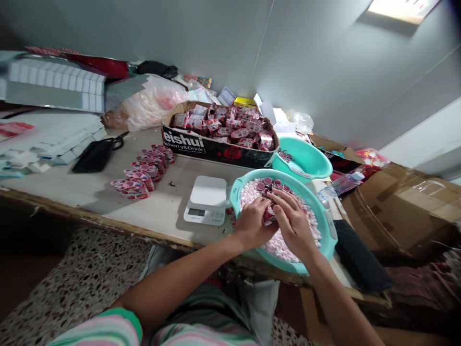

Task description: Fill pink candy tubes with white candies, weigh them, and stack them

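My left hand (pixel 255 223) is closed round a small red-and-pink printed pack (pixel 269 215), held over a turquoise basin (pixel 328 247). My right hand (pixel 294 222) bends over the top of the same pack, its thumb and fingertips against it; the fingers partly hide the pack. Below both hands, the basin holds many small pale pink and white candies (pixel 279 242). Several dark pink round caps (pixel 267 182) lie on the candies, just beyond my fingertips. A white digital scale (pixel 208 192) stands left of the basin, nothing on its plate.
Printed packs (pixel 139 178) stand in a row left of the scale. Behind it, a black carton (pixel 216 150) is heaped with similar packs. A second turquoise basin (pixel 313 161) holds caps. A black phone-like pouch (pixel 95 154) lies left; a cardboard box (pixel 396 206) stands right.
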